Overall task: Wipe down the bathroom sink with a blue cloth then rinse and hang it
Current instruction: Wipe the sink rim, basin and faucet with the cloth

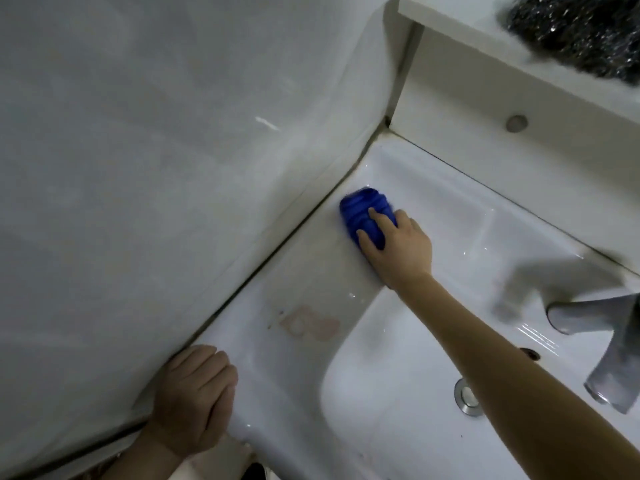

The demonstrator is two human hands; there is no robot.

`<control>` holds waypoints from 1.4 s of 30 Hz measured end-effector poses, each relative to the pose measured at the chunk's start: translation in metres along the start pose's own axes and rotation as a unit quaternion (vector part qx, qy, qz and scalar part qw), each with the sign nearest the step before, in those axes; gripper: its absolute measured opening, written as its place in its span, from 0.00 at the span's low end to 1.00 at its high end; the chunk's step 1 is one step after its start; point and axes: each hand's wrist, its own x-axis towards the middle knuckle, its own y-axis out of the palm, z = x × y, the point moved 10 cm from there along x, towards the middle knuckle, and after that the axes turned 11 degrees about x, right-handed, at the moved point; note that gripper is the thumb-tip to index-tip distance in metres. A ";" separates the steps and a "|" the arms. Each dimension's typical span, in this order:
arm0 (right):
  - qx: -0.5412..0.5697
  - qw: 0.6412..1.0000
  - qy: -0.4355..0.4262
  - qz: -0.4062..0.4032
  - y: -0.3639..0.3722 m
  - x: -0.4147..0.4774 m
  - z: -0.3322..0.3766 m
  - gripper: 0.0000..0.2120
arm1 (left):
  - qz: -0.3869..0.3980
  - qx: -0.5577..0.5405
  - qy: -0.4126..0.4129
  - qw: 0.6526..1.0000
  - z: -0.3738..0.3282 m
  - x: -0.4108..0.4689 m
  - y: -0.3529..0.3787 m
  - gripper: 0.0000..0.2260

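A bunched blue cloth (362, 211) lies on the left deck of the white sink (311, 271), close to the wall. My right hand (398, 245) reaches across the basin and presses on the cloth, fingers curled over its near end. My left hand (194, 393) rests on the sink's front left corner against the wall, its fingers curled under and holding nothing. A pinkish stain (311, 325) marks the deck between the two hands.
A grey wall (156, 150) runs along the sink's left side. The chrome tap (609, 351) overhangs the basin at the right, with the drain plug (467, 398) below it. A white shelf (485, 26) above holds a dark sparkly object (581, 32).
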 end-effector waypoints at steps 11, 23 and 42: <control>-0.013 0.997 0.067 0.034 0.010 0.001 0.001 0.21 | 0.016 0.006 -0.011 1.000 0.001 -0.001 0.006 0.14; -0.014 0.992 0.123 0.007 0.007 -0.015 -0.012 0.18 | 0.010 0.018 -0.015 1.000 0.000 0.000 0.002 0.14; 0.069 0.994 -0.016 0.079 0.029 -0.090 0.084 0.19 | -0.004 0.017 -0.007 1.000 -0.001 0.002 -0.003 0.16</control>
